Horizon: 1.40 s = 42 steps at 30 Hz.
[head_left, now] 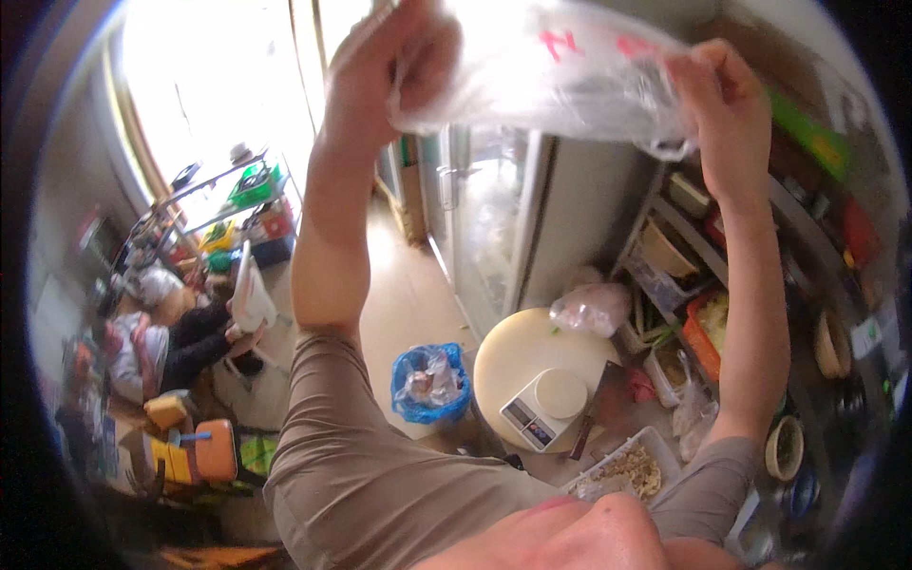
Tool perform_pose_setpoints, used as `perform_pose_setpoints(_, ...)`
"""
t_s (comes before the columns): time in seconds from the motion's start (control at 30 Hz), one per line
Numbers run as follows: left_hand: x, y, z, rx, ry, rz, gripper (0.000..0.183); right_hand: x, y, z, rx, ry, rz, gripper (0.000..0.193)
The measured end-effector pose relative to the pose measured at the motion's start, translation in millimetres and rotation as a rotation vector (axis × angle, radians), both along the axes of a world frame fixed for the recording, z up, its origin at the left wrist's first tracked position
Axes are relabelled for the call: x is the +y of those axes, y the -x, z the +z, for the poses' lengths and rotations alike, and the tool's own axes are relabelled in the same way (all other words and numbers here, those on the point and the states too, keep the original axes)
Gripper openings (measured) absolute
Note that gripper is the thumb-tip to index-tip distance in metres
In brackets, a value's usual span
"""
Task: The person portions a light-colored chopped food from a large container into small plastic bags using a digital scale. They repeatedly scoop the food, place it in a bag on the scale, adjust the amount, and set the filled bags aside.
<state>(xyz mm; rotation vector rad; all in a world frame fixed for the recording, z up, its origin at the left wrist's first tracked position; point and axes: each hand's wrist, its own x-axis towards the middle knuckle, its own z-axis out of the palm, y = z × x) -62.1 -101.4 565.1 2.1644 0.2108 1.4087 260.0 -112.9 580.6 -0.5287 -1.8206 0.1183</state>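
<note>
Both my arms are raised in front of me, stretching a clear plastic bag [532, 81] with red printing between them. My left hand [404, 66], blurred and partly behind the film, grips the bag's left side. On the other side, the fingers of my right hand [727, 100] are pinched on its edge. Below the bag, a white kitchen scale [532, 429] rests on a round, pale yellow cutting board [499, 366]. A dark-bladed cleaver [591, 413] lies at the board's right edge. Another clear bag [594, 309] of pale contents sits at the board's far edge.
A blue-lined bin [408, 385] stands left of the board. At the near right is a white tray [665, 451] of chopped pale food. Shelves with an orange container [698, 347] line the right. Far left, someone in dark trousers [199, 332] sits near a white chair [252, 290].
</note>
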Motion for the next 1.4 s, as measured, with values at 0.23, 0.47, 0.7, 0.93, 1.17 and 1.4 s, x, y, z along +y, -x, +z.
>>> perform_pose_setpoints(0.23, -84, 74, 31, -0.278, -0.079, 0.039, 0.015, -19, 99, 30, 0.069, 0.045, 0.113, 0.033)
perform_pose_setpoints(0.47, -101, 91, 39, -0.637, 0.192, -0.063, 0.022, -35, 116, 33, -0.113, 0.207, 0.121, 0.036)
perform_pose_setpoints(0.7, -58, 110, 29, -0.364, 0.274, 0.305, 0.025, 4, 113, 27, -0.344, 0.095, -0.027, 0.036)
perform_pose_setpoints(0.93, 84, -61, -222, -0.550, 0.471, 0.180, 0.027, 68, -4, -192, -0.035, 0.215, 0.126, 0.073)
perform_pose_setpoints(1.17, 129, -125, -543, -0.292, 1.259, 0.526, 0.026, -201, -152, -436, -0.185, 1.570, -0.662, 0.033)
perform_pose_setpoints(1.4, 123, -91, -620, 0.096, 1.139, 0.326, 0.036, -378, -116, -472, 0.572, 1.389, -1.154, 0.016)
